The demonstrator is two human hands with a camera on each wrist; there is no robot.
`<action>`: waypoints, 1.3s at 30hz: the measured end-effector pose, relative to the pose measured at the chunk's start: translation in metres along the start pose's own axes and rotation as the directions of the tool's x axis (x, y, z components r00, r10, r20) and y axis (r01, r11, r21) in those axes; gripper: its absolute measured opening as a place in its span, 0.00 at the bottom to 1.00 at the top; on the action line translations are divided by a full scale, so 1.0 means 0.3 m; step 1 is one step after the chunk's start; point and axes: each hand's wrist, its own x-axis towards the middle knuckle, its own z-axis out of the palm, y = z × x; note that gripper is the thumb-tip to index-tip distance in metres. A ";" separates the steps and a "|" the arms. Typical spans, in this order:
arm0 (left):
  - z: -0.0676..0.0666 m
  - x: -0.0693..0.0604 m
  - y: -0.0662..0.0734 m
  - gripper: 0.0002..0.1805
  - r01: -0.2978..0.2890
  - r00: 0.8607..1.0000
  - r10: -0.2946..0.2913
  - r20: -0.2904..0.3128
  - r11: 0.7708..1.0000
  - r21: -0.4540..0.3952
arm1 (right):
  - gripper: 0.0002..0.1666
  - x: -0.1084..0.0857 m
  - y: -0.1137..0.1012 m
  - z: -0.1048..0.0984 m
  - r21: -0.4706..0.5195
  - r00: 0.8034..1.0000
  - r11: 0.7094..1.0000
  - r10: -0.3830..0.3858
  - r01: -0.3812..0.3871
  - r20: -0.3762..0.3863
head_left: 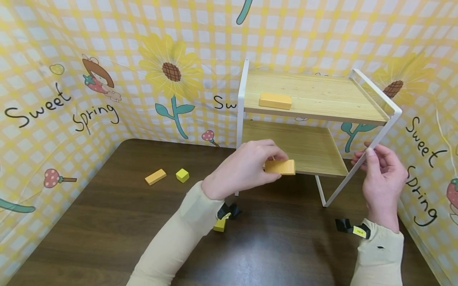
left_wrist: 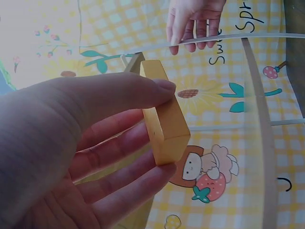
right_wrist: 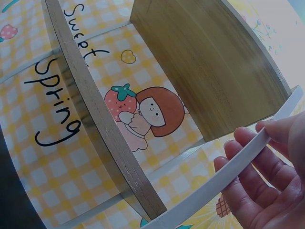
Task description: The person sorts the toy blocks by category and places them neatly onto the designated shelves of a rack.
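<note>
A yellow-orange wooden block (head_left: 280, 167) is pinched between the thumb and fingers of my left hand (head_left: 247, 167), in front of the lower shelf. In the left wrist view the same block (left_wrist: 164, 117) lies across the fingertips, thumb on top. My right hand (head_left: 384, 174) grips the white metal side frame (head_left: 348, 178) of a two-tier shelf rack, thumb in front and fingers behind. The right wrist view shows the frame bar (right_wrist: 224, 176) between thumb and fingers. On the upper wooden shelf (head_left: 315, 93) lies another oblong orange block (head_left: 275, 101), near its front left corner.
On the dark wooden table (head_left: 107, 222) lie an oblong orange block (head_left: 155, 177) and a yellow cube (head_left: 182, 175) to the left. Another yellow block (head_left: 220, 225) is partly hidden by my left wrist. A yellow checked cloth (head_left: 118, 47) with printed flowers surrounds the table.
</note>
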 end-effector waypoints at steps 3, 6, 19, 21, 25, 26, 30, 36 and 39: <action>-0.013 0.019 0.010 0.16 -0.024 1.000 0.024 -0.002 1.000 0.012 | 0.14 -0.001 0.000 -0.001 -0.008 1.000 1.000 0.003 -0.003 0.000; -0.033 0.041 0.023 0.15 -0.040 0.999 0.040 0.001 0.999 0.024 | 0.14 0.000 -0.001 -0.003 -0.008 1.000 1.000 0.009 -0.009 0.000; -0.165 0.184 0.093 0.16 -0.064 0.997 0.060 0.050 0.995 0.079 | 0.15 0.005 -0.005 -0.002 -0.011 1.000 1.000 0.019 -0.019 0.001; -0.175 0.205 0.096 0.16 -0.054 0.997 0.049 0.061 0.995 0.080 | 0.15 0.005 -0.005 -0.003 -0.016 1.000 1.000 0.024 -0.024 -0.002; -0.188 0.240 0.097 0.16 -0.051 0.997 0.047 0.056 0.996 0.068 | 0.14 0.005 -0.004 -0.006 -0.033 0.999 0.999 0.031 -0.031 -0.009; -0.192 0.248 0.097 0.16 -0.056 0.998 0.052 0.047 0.996 0.066 | 0.14 0.005 -0.004 -0.006 -0.035 0.999 0.999 0.032 -0.032 -0.009; -0.215 0.284 0.106 0.16 -0.050 0.998 0.047 0.048 0.997 0.065 | 0.14 0.005 -0.002 -0.006 -0.032 0.999 0.999 0.032 -0.032 -0.006; -0.260 0.355 0.117 0.17 -0.023 0.997 0.017 0.082 0.996 0.081 | 0.15 0.005 -0.001 -0.006 -0.031 1.000 0.999 0.028 -0.028 -0.005; -0.276 0.387 0.114 0.17 0.003 0.994 -0.011 0.110 0.997 0.076 | 0.15 0.004 -0.001 -0.007 -0.032 0.999 0.999 0.032 -0.032 -0.010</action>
